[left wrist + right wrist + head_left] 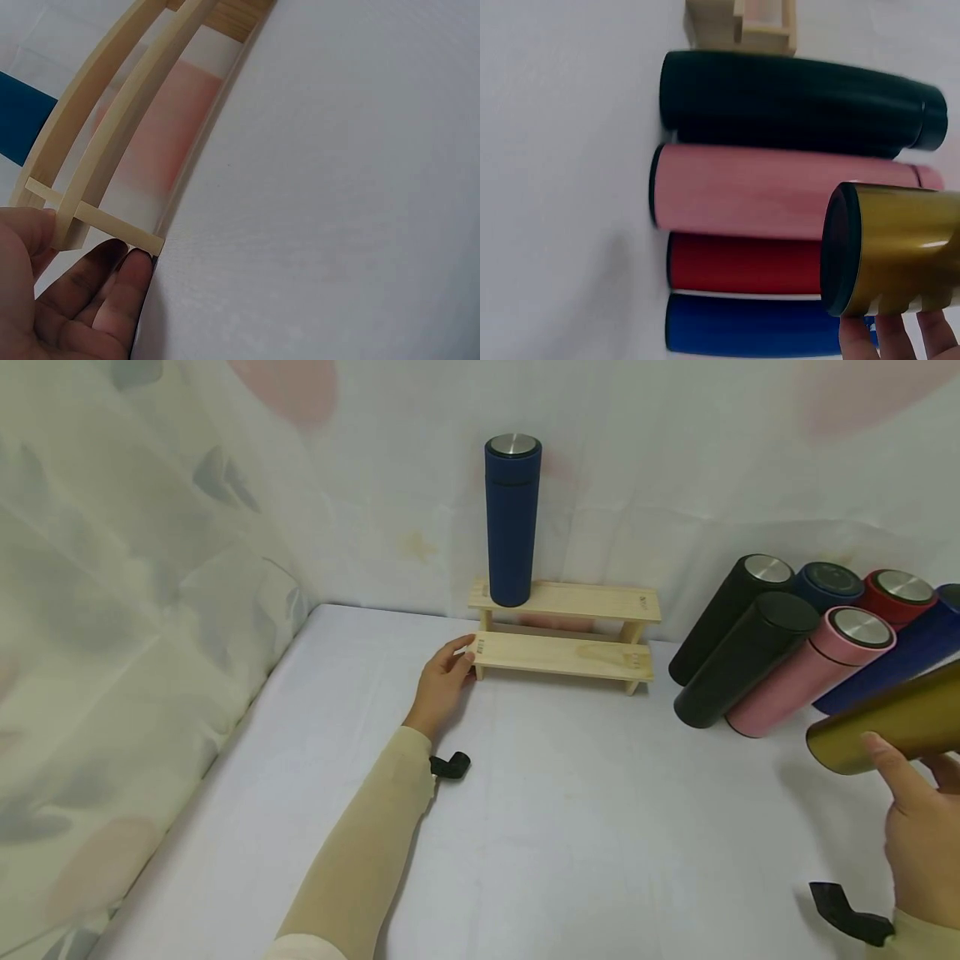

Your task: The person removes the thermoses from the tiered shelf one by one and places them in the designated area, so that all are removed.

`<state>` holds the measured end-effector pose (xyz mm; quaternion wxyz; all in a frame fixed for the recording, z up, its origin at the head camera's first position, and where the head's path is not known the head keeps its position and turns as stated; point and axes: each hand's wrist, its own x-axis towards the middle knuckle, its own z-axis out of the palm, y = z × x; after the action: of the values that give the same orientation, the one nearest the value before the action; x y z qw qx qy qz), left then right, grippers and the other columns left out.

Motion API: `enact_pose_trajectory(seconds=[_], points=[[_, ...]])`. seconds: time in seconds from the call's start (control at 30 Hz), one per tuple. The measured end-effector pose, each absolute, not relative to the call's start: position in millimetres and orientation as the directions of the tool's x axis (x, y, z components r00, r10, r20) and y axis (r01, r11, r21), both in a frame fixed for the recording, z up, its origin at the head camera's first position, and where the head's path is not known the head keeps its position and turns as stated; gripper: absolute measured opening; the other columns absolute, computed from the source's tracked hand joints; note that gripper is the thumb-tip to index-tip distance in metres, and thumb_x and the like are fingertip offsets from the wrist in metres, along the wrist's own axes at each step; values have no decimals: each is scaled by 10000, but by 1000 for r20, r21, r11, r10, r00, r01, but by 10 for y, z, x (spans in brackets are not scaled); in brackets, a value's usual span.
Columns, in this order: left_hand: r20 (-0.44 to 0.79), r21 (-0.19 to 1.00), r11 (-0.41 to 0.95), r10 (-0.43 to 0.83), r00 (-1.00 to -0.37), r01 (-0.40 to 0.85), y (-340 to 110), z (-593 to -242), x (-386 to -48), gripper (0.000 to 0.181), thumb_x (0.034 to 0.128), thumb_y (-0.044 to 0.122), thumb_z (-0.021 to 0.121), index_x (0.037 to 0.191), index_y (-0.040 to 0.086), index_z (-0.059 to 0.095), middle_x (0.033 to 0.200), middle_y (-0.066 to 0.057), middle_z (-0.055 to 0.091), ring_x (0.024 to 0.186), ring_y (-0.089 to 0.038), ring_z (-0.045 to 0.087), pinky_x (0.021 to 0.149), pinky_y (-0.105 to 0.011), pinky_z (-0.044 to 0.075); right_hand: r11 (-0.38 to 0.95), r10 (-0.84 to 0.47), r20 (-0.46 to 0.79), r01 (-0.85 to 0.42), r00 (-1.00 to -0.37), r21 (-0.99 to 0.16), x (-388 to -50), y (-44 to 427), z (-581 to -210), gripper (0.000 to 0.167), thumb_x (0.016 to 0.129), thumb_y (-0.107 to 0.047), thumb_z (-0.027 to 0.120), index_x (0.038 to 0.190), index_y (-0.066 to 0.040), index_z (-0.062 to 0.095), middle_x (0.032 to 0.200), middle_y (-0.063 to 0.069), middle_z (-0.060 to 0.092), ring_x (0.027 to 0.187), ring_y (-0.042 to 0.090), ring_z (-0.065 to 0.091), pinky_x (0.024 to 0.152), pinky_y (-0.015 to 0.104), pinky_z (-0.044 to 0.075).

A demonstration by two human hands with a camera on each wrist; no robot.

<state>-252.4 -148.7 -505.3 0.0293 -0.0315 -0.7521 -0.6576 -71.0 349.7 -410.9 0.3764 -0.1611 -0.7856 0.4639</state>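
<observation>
A two-step wooden stand (562,657) stands against the back cloth. My left hand (441,687) grips the left end of its lower step; in the left wrist view, the thumb (30,229) lies on the board and fingertips touch the leg. On the upper step a navy thermos (513,527) with a silver lid stands upright. At far right, my right hand (926,827) holds a gold thermos (892,722) tilted, partly out of the head view. Its dark base (841,251) faces left in the right wrist view, above the other flasks.
Right of the stand, several thermoses are grouped: two dark ones (742,664), a pink one (810,681), a red one (900,597) and blue ones (870,681). White cloth covers the table (570,827). A patterned curtain (135,635) hangs along the left side.
</observation>
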Motion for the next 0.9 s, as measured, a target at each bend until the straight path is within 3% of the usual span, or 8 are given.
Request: enact_pose_trajectory(seconds=[0.33, 0.43, 0.57, 0.67, 0.9], points=[[81, 989, 125, 7, -997, 81, -1492, -5069, -2531, 385, 1161, 249, 594, 1544, 240, 630, 1479, -152, 627, 1230, -246, 688, 1016, -351, 596, 375, 743, 207, 140, -637, -916, -755, 3619, -4244, 637, 1092, -222, 702, 1640, -339, 398, 1563, -143, 454, 1452, 86, 454, 1259, 296, 287], [79, 989, 126, 6, -997, 79, -1489, -5074, -2536, 384, 1160, 250, 596, 1542, 240, 632, 1478, -152, 627, 1233, -248, 687, 1016, -353, 596, 305, 770, 126, 188, -626, -934, -792, 3670, -4333, 633, 1077, -244, 727, 1621, -355, 423, 1556, -141, 466, 1405, 75, 478, 1250, 289, 306], [69, 989, 130, 1, -998, 69, -1478, -5064, -2532, 390, 1162, 251, 592, 1551, 240, 623, 1487, -151, 620, 1242, -257, 681, 1026, -362, 592, 224, 763, 59, 177, -644, -958, -862, 3774, -4450, 691, 1036, -163, 782, 1600, -357, 434, 1500, -118, 459, 1265, 49, 516, 1083, 176, 458], [58, 990, 130, -5, -998, 57, -1474, -5058, -2527, 400, 1165, 247, 586, 1564, 238, 609, 1499, -158, 609, 1254, -272, 674, 1040, -379, 586, 224, 744, 57, 167, -666, -960, -909, 3843, -4506, 753, 1011, -97, 798, 1606, -368, 425, 1459, -113, 431, 1200, 31, 515, 1014, 131, 461], [35, 992, 121, -4, -999, 34, -1445, -4970, -2495, 425, 1174, 159, 543, 1598, 131, 561, 1525, -231, 573, 1302, -352, 640, 1091, -476, 554, 224, 742, 13, 230, -671, -947, -981, 3881, -4550, 790, 1033, -135, 779, 1650, -399, 361, 1538, -114, 421, 1366, 76, 490, 1237, 292, 338]])
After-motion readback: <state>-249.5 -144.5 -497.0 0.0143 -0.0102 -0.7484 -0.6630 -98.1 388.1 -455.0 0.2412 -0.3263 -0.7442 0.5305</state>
